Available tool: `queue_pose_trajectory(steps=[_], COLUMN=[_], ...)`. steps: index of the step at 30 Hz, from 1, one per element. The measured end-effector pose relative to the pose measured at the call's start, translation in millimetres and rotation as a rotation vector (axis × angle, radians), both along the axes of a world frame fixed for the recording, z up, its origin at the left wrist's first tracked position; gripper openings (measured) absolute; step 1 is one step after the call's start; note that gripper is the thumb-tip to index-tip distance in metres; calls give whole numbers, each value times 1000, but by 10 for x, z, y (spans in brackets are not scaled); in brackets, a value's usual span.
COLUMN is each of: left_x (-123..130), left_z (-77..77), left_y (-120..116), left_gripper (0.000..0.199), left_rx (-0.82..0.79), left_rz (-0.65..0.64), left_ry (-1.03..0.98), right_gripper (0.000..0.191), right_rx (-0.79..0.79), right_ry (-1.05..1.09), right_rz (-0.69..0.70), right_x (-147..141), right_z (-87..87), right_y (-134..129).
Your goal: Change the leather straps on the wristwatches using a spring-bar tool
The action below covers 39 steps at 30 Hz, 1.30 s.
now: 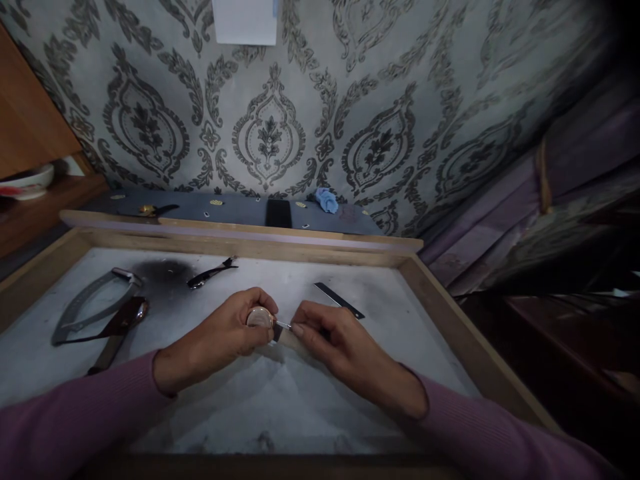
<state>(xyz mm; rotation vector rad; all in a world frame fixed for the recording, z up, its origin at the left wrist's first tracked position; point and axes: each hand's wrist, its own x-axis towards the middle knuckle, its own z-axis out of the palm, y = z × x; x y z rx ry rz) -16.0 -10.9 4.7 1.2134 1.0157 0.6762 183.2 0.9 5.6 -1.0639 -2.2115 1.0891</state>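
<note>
One half-curled left hand (220,341) around watch (259,318)

We see a mauve left sleeve (100,408) and a matching right sleeve (480,423), both finely ribbed, close-fitting along the forearms and ending near the wrists; the left hand (225,337) and right hand (345,347) are bare.

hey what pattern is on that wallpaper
The wallpaper has dark grey damask medallions and leafy scrolls on lighter grey, shown in the head view.

Damask wallpaper (325,73) (dark leafy medallions (269,137) on grey), wooden cabinet (33,107) at left, tied mauve curtain (503,217) at right, dim light
</note>
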Motion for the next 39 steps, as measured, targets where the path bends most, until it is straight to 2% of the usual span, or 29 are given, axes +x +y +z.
queue_pose_trajectory(steps=[15,32,39], left_x=[35,50,47], left_z=[84,43,-18], left_y=[-12,-28,-45], left_gripper=[18,17,18], left_rx=[56,73,65], left_rz=[-10,12,18], left_ry=[94,113,56], right_gripper=[25,24,25], right_rx=[-44,-59,-126], right_ry=[31,12,48], right_rz=[24,43,49], right_x=[-8,-3,-17], right_z=[-12,-6,25], right_y=[4,-4,-2])
